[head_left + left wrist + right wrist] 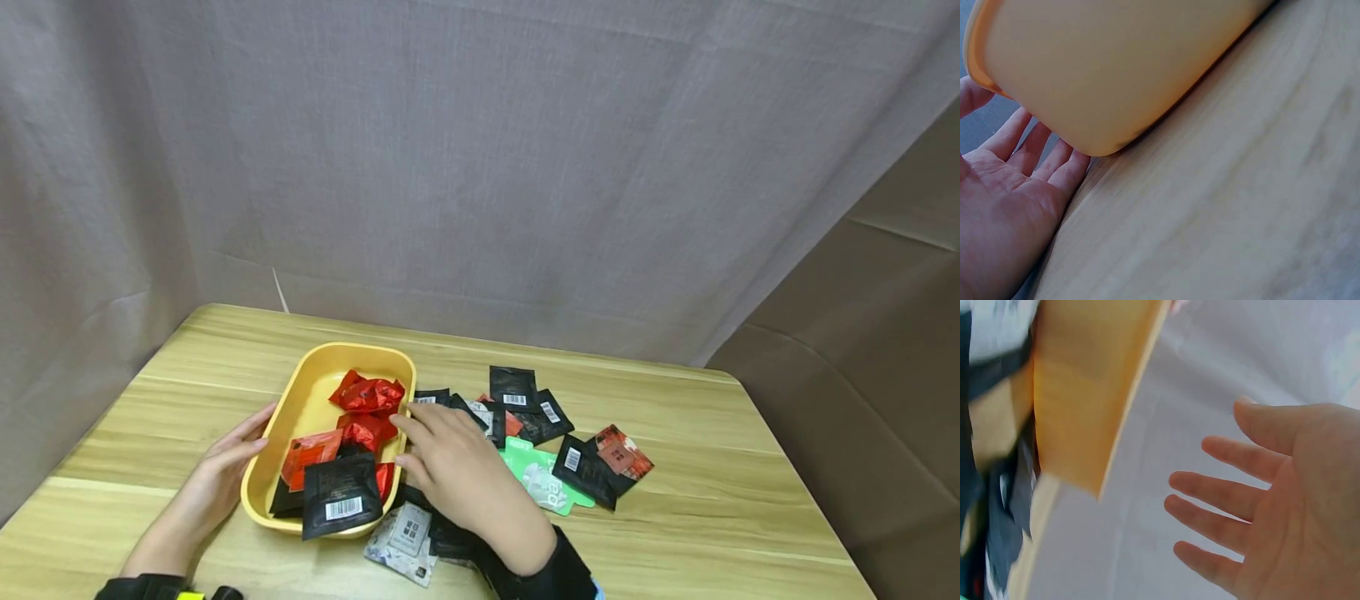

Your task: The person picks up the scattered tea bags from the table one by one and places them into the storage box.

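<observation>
On the table stands a yellow plastic tray (296, 392) holding crumpled red foil packets (367, 393), an orange-red sachet (310, 454) and a black sachet (342, 493) with a white barcode label. My left hand (217, 479) rests against the tray's left side. In the left wrist view its fingers (1029, 140) lie fairly straight along the tray's outer wall, the thumb by the rim. Over the tray's right rim hovers my right hand (457, 467). The right wrist view shows this hand (1260, 500) with fingers spread and nothing between them, apart from the tray wall (1085, 394).
Right of the tray lie several black sachets (513, 386), a green packet (543, 479) and a sachet with a red-orange print (621, 454). A grey-white patterned sachet (401, 542) lies near the tray's front right corner. Grey cloth (465, 167) hangs behind the wooden table (712, 500).
</observation>
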Tool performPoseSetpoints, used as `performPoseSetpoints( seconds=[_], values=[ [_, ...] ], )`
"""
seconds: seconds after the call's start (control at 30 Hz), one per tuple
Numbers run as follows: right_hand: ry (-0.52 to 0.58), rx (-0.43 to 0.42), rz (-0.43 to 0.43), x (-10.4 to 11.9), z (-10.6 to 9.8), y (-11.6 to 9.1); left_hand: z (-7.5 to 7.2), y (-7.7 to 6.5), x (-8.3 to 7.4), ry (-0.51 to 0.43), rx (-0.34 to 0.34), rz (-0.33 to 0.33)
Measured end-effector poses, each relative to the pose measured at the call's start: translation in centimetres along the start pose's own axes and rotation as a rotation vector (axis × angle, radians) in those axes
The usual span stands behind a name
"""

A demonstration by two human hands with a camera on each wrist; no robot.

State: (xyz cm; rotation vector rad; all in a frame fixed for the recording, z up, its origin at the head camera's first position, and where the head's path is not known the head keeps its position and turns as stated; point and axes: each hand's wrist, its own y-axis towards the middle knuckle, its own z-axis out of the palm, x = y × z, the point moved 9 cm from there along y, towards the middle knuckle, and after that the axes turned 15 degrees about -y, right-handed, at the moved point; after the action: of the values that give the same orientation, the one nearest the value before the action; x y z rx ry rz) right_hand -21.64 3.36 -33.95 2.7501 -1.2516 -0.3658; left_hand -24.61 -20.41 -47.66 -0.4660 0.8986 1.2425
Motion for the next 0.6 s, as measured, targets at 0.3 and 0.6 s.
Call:
performPoseSetpoints(
  seconds=[0.3,0.6],
  values=[
    [0.146,-0.003,0.230,-7.7,-1.1,-2.4,0.5,0.1,-0.3,-0.010,0.014,0.013],
    [0.237,0.126,0.506,-16.2,0.0,-6.2,0.6,0.0,-0.3,-0.006,0.009,0.009]
  ],
)
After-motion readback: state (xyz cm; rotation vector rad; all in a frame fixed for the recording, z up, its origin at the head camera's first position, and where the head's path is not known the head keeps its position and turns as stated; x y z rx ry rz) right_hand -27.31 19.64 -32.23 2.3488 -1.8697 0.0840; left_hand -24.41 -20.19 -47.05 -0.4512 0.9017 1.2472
